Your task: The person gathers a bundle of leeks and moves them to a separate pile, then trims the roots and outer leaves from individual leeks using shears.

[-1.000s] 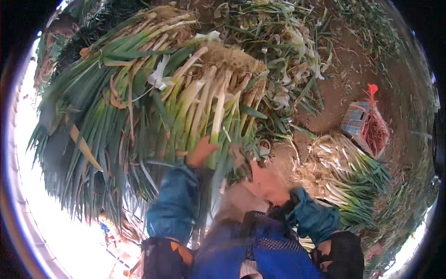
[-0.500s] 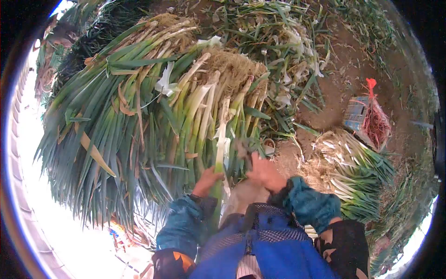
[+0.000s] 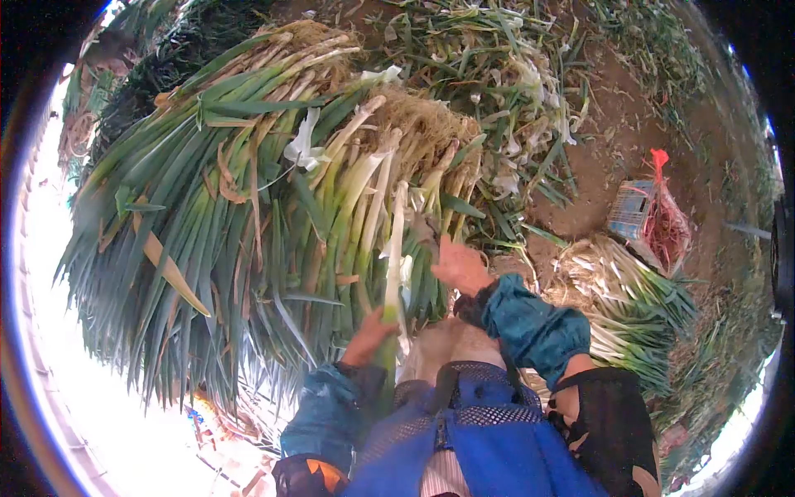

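Observation:
In the head view my left hand (image 3: 370, 335) is closed around a large green onion (image 3: 395, 248), held upright with its white stalk away from me. To the right of the stalk, my right hand (image 3: 461, 267) has its fingers curled. A blurred greyish shape shows by those fingertips, and I cannot make out what it is. Pale loose skin hangs beside the held stalk. Just beyond both hands lies a big heap of unpeeled green onions (image 3: 273, 207), roots towards the far right, dark leaves to the left.
Peeled green onions (image 3: 617, 306) lie in a stack on the right. Behind them stands a wire-like box with a red mesh bag (image 3: 667, 228). Stripped leaves and skins (image 3: 517, 108) litter the soil at the far side.
My right hand has moved up and slightly left, away from me, along the held stalk. My left hand keeps its grip, slightly lower, and the view has shifted a little.

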Demonstrator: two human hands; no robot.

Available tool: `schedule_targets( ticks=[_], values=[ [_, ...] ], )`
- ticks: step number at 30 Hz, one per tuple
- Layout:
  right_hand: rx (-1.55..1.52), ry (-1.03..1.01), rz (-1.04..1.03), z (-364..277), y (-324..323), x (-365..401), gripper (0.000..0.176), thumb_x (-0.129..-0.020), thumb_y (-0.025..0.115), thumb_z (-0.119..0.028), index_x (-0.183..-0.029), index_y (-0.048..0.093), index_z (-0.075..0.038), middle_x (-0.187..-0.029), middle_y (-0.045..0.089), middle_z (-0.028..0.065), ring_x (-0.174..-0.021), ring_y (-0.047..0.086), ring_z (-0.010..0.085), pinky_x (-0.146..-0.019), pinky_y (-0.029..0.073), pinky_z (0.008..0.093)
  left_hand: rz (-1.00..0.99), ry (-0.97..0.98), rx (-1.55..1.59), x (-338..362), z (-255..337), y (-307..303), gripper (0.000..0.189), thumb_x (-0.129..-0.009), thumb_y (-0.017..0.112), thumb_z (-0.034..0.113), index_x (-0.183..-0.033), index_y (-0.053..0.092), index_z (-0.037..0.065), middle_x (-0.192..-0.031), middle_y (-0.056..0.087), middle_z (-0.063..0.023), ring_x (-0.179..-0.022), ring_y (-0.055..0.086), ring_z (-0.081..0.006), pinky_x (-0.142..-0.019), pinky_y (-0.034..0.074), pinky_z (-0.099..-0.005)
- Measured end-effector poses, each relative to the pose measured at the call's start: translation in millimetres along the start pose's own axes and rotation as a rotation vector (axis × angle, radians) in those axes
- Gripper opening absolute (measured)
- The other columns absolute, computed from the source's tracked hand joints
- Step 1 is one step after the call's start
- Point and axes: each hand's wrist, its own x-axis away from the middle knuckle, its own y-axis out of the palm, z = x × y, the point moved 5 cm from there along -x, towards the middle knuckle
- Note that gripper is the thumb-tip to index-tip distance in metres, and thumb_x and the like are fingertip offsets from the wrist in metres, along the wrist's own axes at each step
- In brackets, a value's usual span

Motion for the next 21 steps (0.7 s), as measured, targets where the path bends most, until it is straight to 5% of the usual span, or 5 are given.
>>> schedule_targets(
  ticks=[3, 12, 21],
  values=[
    [0.023, -0.025, -0.119, -15, 9, 30, 0.034, -0.072, 0.057, -0.021, -0.091, 0.046, 0.005, -0.076, 0.061, 0.0242, -0.073, 0.061, 0.0411, -0.065, 0.049, 0.0481, -0.009, 0.014, -0.023, -2, -2, -3, 0.045, -0.073, 0.06, 0.012, -0.116, 0.05, -0.001, -0.093, 0.06, -0.0084, -0.081, 0.057, -0.0157, -0.07, 0.046, -0.0283],
    [0.047, 0.012, 0.057, 2, 23, -19, 0.039, -0.073, 0.055, -0.025, -0.095, 0.04, 0.003, -0.071, 0.058, 0.0253, -0.07, 0.057, 0.0443, -0.063, 0.045, 0.0511, -0.004, 0.035, -0.063, -11, -23, -11, 0.044, -0.073, 0.061, 0.011, -0.115, 0.051, -0.001, -0.092, 0.061, -0.0078, -0.08, 0.057, -0.015, -0.071, 0.046, -0.0273],
    [-0.018, 0.077, -0.23, -23, -3, 118, 0.048, -0.072, 0.061, -0.024, -0.107, 0.038, 0.001, -0.082, 0.056, 0.0242, -0.079, 0.055, 0.0433, -0.066, 0.043, 0.0499, -0.117, -0.028, 0.107, -34, 7, -7, 0.043, -0.074, 0.062, 0.01, -0.114, 0.051, 0.0, -0.092, 0.061, -0.0058, -0.08, 0.057, -0.0144, -0.069, 0.047, -0.0275]
  ],
)
